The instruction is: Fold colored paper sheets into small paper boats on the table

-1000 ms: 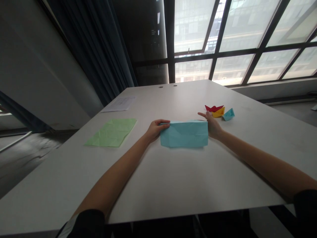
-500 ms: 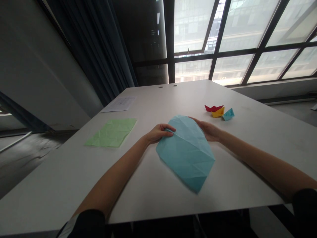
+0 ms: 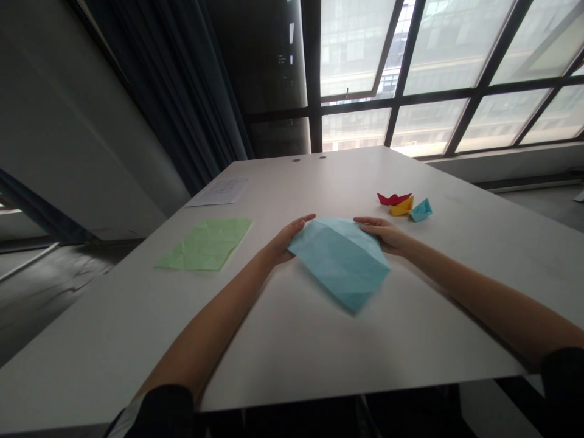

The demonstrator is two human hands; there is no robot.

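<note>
A light blue sheet of paper (image 3: 340, 258) with crease lines is held up over the white table, its lower corner hanging towards me and slightly blurred. My left hand (image 3: 286, 240) grips its left edge, some fingers hidden behind the sheet. On the opposite edge, my right hand (image 3: 381, 234) pinches the paper between thumb and fingers. To the left of my left hand lies a creased green sheet of paper (image 3: 207, 244). Beyond my right hand stand three small folded paper boats: a red one (image 3: 393, 199), a yellow one (image 3: 402, 207) and a blue one (image 3: 420, 210).
The white table (image 3: 137, 359) has its near edge just in front of me. A printed white sheet (image 3: 221, 191) lies at its far left. Behind the table hang a dark blue curtain (image 3: 182, 91) and large framed windows (image 3: 356, 48).
The blue sheet's lower corner has swung up and away from me. My left hand's fingers have shifted from on top of the paper to its left edge; my right thumb now shows on top.
</note>
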